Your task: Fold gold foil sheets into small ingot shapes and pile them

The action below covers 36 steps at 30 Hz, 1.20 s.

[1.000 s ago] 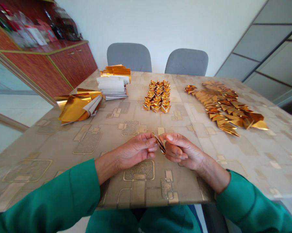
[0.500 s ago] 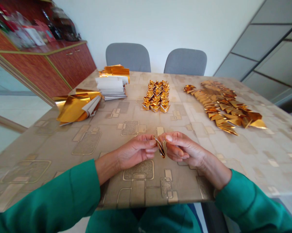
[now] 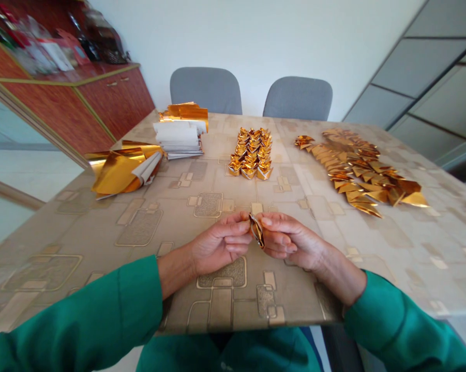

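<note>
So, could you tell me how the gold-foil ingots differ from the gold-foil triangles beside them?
The gold-foil ingots are puffed and boat-shaped, while the gold-foil triangles are flat. The ingots stand in a compact block; the triangles overlap in a long, loose spread. Both are shiny folded gold foil.

grey chairs [image 3: 205,90] and a wooden cabinet [image 3: 116,101] stand beyond the table [image 3: 139,227].

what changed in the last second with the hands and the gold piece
The left hand has slid slightly rightward toward the right hand, and the folded gold foil piece pinched between them now stands a little more upright. Neither hand let go. The gold ingot pile, the gold triangles and the paper-backed foil stack stayed put.
</note>
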### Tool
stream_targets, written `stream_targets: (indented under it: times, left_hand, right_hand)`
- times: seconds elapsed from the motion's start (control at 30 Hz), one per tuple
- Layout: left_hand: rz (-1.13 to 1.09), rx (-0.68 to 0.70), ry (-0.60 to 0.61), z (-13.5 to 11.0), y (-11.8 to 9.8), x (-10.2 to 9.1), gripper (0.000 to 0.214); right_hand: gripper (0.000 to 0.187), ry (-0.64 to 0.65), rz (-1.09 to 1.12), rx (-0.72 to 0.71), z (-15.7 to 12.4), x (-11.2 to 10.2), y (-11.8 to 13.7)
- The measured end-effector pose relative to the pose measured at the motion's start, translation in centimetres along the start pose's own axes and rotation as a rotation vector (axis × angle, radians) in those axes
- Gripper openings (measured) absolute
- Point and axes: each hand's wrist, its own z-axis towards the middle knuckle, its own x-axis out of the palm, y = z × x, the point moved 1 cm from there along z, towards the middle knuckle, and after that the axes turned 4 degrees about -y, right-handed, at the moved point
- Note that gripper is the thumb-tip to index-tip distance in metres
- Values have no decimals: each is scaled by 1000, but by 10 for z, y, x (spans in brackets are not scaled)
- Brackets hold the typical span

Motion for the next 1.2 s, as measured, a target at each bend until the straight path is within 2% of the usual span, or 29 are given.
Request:
stream_targets:
  times: [0.13,0.37,0.5,0.67,0.87,1.07,1.2]
  left_hand:
    - [-13,45,-21,0,0,2,27]
    - [121,147,-48,-1,1,4,27]
    - [278,234,-126,-1,3,5,31]
    - [450,349,-224,0,4,7,24]
    - [476,365,-244,-1,3,11,27]
    - [533,379,-286,0,3,9,27]
    - [479,347,-252,0,3,8,25]
  right_hand:
    - [25,-4,58,-22,3,-3,-2]
    - [27,-28,13,-77,6,-4,-3]
    - [28,-56,-25,-107,6,-2,-5]
    - [30,-46,-70,-95,7,-2,-9]
    - [33,-66,-81,-98,9,-4,-11]
    - [30,-31,-66,-88,9,-4,-11]
    - [31,-18,-38,-67,10,-6,-11]
